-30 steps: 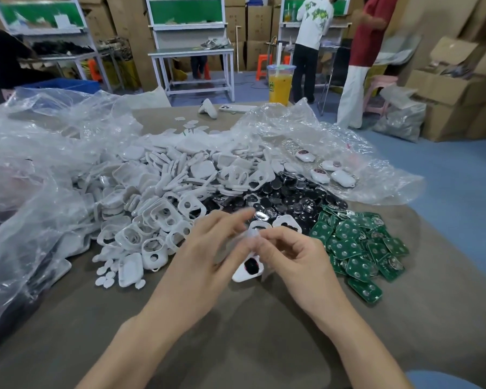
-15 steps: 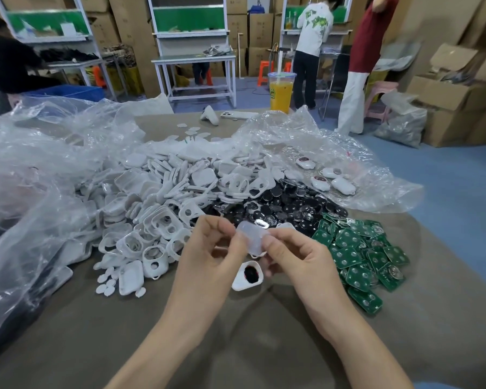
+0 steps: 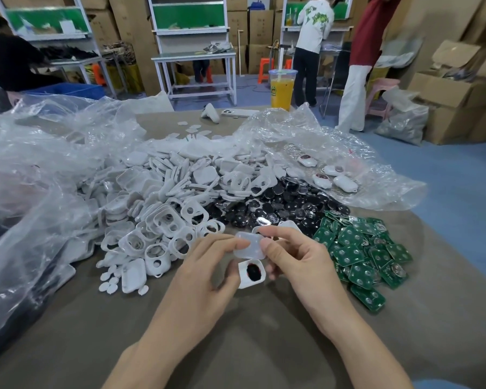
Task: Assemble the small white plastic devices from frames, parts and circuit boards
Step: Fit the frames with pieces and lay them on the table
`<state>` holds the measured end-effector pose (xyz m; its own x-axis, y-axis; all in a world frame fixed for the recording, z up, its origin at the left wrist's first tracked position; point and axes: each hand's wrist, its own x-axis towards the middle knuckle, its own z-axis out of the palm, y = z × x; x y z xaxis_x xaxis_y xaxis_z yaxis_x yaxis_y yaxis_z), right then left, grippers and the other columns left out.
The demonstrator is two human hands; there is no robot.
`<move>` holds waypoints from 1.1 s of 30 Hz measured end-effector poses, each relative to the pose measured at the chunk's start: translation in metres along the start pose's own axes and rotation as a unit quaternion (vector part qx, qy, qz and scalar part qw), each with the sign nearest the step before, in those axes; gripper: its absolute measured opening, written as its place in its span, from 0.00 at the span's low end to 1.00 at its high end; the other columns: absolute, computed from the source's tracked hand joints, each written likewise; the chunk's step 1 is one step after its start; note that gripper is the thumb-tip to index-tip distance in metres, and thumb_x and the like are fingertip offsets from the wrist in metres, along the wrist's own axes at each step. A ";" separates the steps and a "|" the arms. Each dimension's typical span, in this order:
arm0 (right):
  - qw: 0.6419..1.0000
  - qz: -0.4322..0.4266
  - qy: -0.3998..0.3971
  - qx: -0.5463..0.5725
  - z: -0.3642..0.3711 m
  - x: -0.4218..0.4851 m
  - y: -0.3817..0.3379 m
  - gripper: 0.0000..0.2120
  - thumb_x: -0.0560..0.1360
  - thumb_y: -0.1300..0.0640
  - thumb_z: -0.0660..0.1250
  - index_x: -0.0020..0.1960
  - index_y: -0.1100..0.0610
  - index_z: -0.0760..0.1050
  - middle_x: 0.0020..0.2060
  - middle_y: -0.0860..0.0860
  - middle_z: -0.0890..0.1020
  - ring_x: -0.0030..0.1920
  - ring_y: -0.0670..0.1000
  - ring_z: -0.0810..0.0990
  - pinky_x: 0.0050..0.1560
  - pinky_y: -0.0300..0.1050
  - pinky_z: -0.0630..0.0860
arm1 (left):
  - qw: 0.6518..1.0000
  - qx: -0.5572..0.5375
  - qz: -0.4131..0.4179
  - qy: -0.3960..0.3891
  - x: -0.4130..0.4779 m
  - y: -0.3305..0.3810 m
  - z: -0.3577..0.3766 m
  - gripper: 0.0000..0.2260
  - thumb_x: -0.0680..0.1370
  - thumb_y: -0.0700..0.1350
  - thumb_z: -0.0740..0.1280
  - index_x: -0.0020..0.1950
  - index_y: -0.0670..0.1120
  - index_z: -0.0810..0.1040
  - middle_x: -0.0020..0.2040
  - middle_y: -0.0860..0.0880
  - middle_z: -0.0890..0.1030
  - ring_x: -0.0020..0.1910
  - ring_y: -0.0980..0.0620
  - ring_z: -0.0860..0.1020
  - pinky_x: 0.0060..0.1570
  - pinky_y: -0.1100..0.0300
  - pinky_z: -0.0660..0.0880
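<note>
Over table (image 3: pixel 264 346) front | L hand (image 3: pixel 205 276) + R hand (image 3: pixel 300 265) each pinch translucent cover (image 3: pixel 249 245) by opp. edges, prob. to align w/ frame (image 3: pixel 251 272) just below | boards (image 3: pixel 371 256) piled near R hand, easy reach

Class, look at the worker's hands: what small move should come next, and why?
Probably lower the clear cover, pinched between the left hand and right hand, onto the white frame just below it: its black insert is seated and uncovered.
</note>
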<state>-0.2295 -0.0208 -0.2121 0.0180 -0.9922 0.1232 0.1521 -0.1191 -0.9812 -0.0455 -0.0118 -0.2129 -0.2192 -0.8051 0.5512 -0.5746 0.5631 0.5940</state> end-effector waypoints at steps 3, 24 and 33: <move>1.000 -0.005 0.015 -0.005 0.001 -0.001 0.002 0.07 0.80 0.57 0.67 0.55 0.53 0.83 0.36 0.52 0.83 0.35 0.48 0.79 0.36 0.39 0.78 | 0.999 0.037 -0.013 0.030 0.002 -0.004 -0.004 0.09 0.78 0.41 0.70 0.55 0.53 0.82 0.53 0.64 0.79 0.57 0.57 0.76 0.57 0.72 0.67; 0.938 -0.061 0.062 -0.335 0.009 -0.011 0.004 0.10 0.79 0.59 0.62 0.54 0.45 0.74 0.42 0.42 0.81 0.44 0.44 0.80 0.49 0.49 0.76 | 0.992 0.089 0.017 -0.090 -0.007 -0.011 -0.007 0.06 0.77 0.46 0.73 0.54 0.55 0.84 0.52 0.62 0.78 0.56 0.59 0.74 0.56 0.64 0.71; 0.929 -0.063 0.057 -0.360 0.009 -0.010 0.006 0.09 0.80 0.59 0.63 0.53 0.46 0.78 0.40 0.41 0.83 0.40 0.42 0.78 0.46 0.43 0.71 | 0.994 0.071 0.010 -0.077 -0.006 -0.010 -0.006 0.10 0.79 0.53 0.66 0.55 0.55 0.85 0.53 0.63 0.78 0.55 0.57 0.75 0.54 0.66 0.71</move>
<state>-0.2197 -0.0117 -0.2180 -0.0659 -0.9615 0.2666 -0.5555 -0.1866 -0.8103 -0.0333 -0.0110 -0.2185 -0.3432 -0.8194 0.4591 -0.6721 0.5557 0.4894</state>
